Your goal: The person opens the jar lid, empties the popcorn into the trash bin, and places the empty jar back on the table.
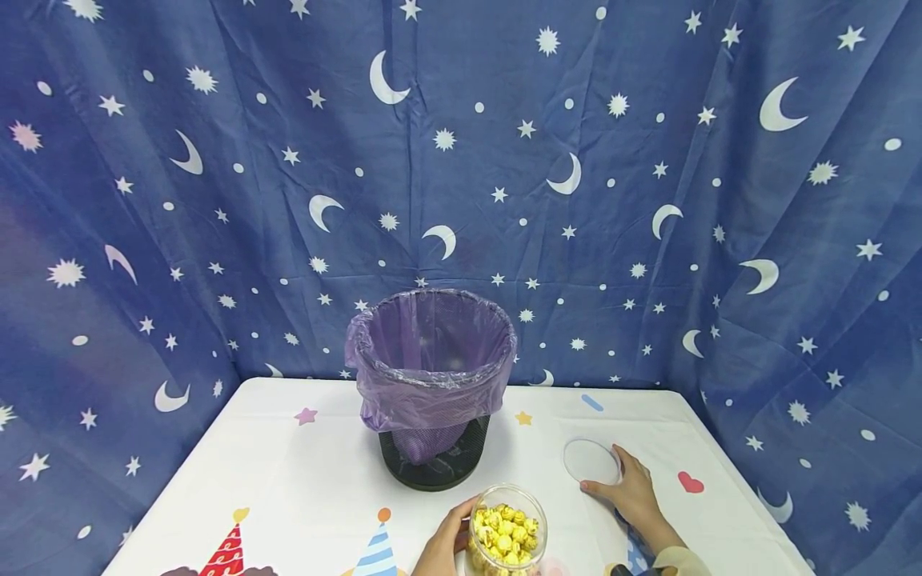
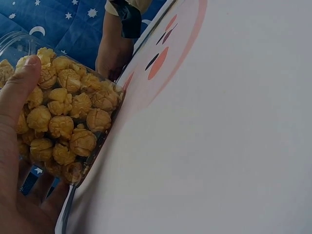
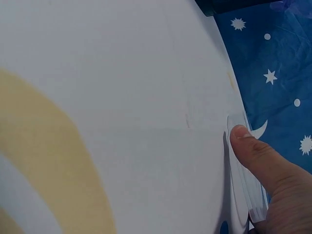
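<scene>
My left hand grips a clear plastic jar from its left side, near the table's front edge. The jar has no cap on it, and yellow-brown balls of popcorn fill much of it. In the left wrist view the thumb lies along the jar wall, and some fingers show beneath. To the right, my right hand holds a round, clear lid by its edge, thumb and fingers spread around it. The lid is at or just above the tabletop; its ribbed rim shows beside the thumb in the right wrist view.
Behind the jar stands a black mesh bin lined with a purple plastic bag. A white cloth with party prints covers the table. A blue curtain with moons and stars hangs around the back and sides.
</scene>
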A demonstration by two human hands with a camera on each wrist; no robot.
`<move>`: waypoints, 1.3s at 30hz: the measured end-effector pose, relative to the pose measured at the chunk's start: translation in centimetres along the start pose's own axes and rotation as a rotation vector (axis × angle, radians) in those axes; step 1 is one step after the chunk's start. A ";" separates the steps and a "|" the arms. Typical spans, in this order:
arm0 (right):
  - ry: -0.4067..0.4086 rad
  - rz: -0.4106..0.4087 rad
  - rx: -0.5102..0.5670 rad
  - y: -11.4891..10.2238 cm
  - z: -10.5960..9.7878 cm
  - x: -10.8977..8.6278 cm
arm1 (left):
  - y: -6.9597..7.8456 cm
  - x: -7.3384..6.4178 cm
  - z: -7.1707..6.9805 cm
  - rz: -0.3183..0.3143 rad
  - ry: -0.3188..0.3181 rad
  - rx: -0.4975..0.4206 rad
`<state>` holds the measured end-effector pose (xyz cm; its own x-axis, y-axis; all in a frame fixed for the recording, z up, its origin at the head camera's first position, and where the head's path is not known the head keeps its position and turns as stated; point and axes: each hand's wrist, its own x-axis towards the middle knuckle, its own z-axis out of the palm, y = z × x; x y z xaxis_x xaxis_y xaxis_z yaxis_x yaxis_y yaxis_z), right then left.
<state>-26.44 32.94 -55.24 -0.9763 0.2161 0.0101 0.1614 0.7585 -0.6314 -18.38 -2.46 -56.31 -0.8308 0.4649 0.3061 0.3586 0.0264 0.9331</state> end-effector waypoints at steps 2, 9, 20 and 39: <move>-0.001 -0.003 -0.008 0.0 0.0 0.1 | 0.0 0.0 0.0 0.001 -0.004 -0.003; 0.006 -0.024 -0.031 0.2 0.1 0.1 | 0.0 0.1 -0.2 0.006 -0.025 0.000; 0.018 -0.040 -0.044 0.1 0.1 0.0 | 0.1 0.0 -0.2 -0.035 -0.030 0.022; -0.036 0.000 -0.029 0.0 -0.2 0.1 | 0.0 0.2 -0.2 -0.031 -0.054 -0.054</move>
<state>-26.51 33.08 -55.10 -0.9807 0.1946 -0.0179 0.1651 0.7759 -0.6089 -18.64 -2.55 -56.25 -0.8164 0.5118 0.2675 0.3084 -0.0053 0.9512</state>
